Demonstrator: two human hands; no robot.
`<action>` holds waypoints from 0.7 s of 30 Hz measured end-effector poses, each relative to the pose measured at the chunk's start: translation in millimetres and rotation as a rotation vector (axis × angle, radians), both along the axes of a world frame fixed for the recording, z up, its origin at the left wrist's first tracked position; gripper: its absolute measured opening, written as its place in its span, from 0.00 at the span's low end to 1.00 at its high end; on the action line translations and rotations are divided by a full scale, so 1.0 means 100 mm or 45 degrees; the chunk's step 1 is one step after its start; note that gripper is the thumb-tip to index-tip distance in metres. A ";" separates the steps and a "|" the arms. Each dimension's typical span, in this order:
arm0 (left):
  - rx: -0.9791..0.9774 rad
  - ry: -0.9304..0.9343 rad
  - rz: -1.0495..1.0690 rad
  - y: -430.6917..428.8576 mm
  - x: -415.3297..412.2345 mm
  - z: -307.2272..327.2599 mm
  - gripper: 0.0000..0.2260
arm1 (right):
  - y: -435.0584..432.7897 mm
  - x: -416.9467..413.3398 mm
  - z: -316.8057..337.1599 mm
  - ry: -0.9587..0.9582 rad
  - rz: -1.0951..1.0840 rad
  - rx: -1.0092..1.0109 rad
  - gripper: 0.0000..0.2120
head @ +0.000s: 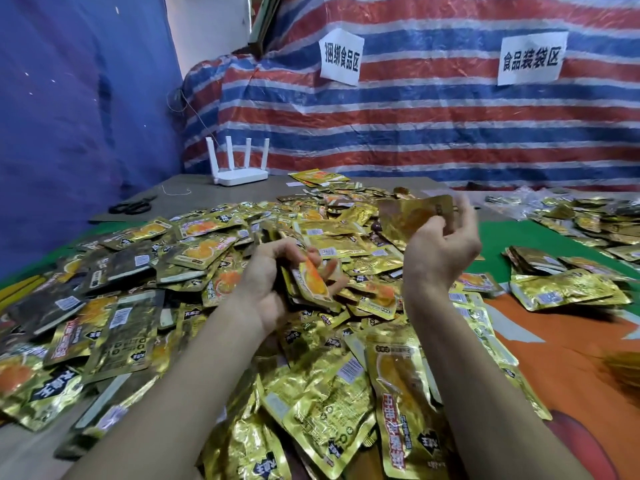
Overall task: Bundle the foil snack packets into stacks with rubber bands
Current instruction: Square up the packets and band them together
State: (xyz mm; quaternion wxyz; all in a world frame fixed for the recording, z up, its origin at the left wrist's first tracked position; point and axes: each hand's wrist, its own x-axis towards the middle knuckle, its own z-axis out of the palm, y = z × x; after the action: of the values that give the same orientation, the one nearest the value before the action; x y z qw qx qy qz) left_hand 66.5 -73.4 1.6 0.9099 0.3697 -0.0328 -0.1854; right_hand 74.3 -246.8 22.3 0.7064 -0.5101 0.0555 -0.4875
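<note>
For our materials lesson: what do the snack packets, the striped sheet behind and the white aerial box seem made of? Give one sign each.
The snack packets: glossy gold metallised film or foil; crinkles throw mirror-like glints.
The striped sheet: probably woven plastic tarpaulin, faintly shiny; fine creases catch light.
The white aerial box: likely hard plastic, smooth, matt; even moulded shape.

Loose foil packets (214,258) blanket the middle of the table. A bare orange strip (571,358) lies open beside the right-hand stacks (568,289). A router (240,168) and scissors (133,206) stand far left.
</note>
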 end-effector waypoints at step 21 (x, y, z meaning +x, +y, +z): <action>0.135 -0.011 0.229 0.14 0.08 -0.04 0.08 | 0.44 -0.19 -0.24 -0.008 0.923 -1.612 0.25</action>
State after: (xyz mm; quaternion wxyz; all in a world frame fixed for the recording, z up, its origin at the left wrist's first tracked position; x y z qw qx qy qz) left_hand 74.8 -59.4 -2.1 0.9018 0.4197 0.0063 -0.1029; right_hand 55.1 -203.3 -1.5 0.3933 -0.8059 -0.4113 -0.1632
